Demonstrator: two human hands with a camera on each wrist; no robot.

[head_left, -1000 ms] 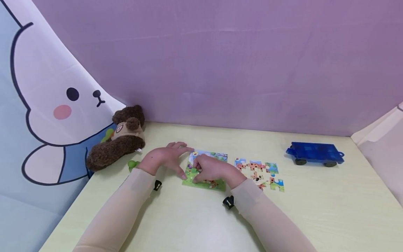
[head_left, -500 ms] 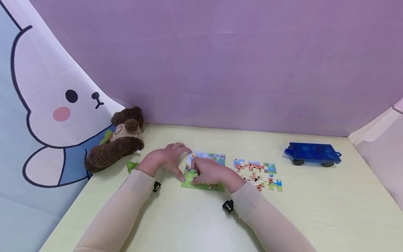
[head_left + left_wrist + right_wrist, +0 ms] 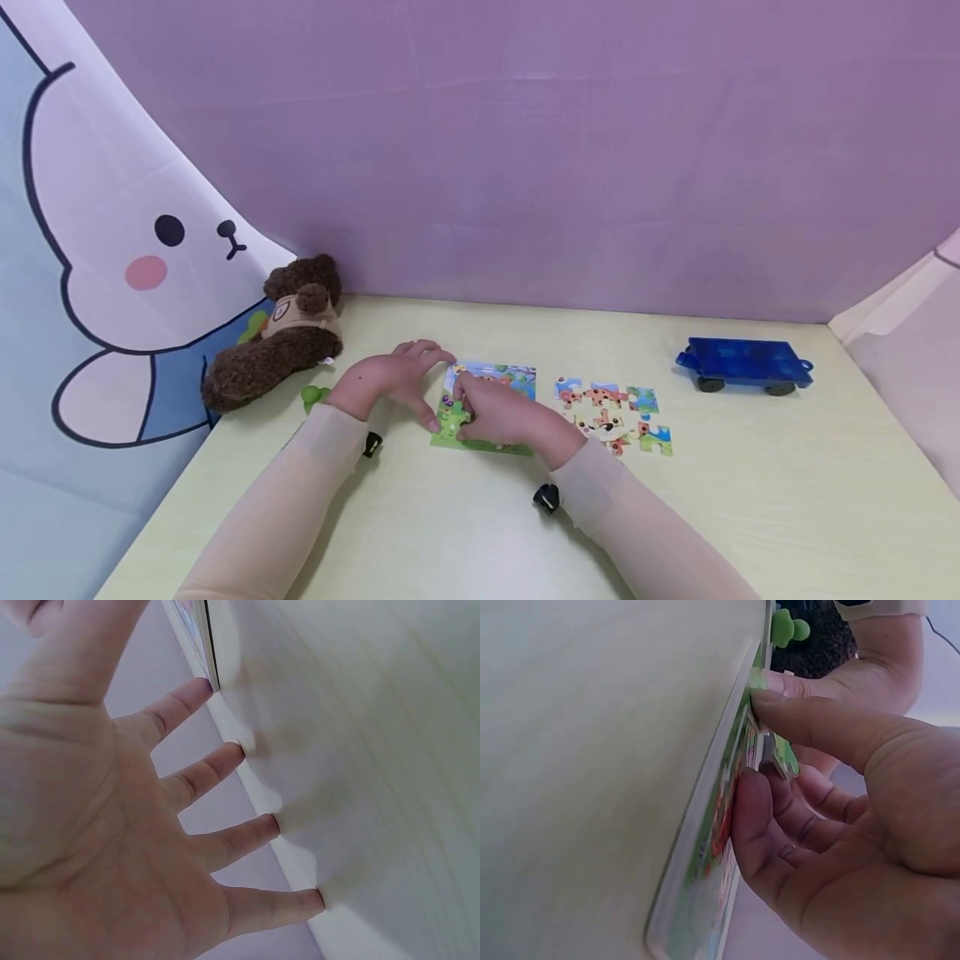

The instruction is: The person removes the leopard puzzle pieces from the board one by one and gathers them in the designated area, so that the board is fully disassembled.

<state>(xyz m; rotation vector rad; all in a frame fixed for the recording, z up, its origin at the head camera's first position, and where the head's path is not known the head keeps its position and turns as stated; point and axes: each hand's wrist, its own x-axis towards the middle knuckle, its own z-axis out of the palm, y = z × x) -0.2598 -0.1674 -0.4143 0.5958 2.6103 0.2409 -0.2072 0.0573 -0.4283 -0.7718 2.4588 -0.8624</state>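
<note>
A jigsaw puzzle board (image 3: 444, 441) with a bright cartoon picture lies flat on the table between both hands. At its left side is my left hand (image 3: 393, 379), fingers spread and nearly straight. In the left wrist view its index fingertip is at the board's corner, and the other fingertips (image 3: 270, 825) rest on the table. My right hand (image 3: 501, 410) is over the board's left half. As the right wrist view shows, it pinches a green puzzle piece (image 3: 785, 756) between thumb and fingers, tilted close over the board. The hand covers much of the picture.
Right of the board lies a group of puzzle pieces (image 3: 606, 396), some joined together. Farther right stands a blue toy wagon (image 3: 746, 364). At the left are a brown plush toy (image 3: 273, 362) and a small green object (image 3: 313, 397). A purple cloth (image 3: 525, 167) hangs behind the table.
The head view has shifted slightly. My right hand has moved only a little over the board's left part, and my left hand keeps its place at the edge.
</note>
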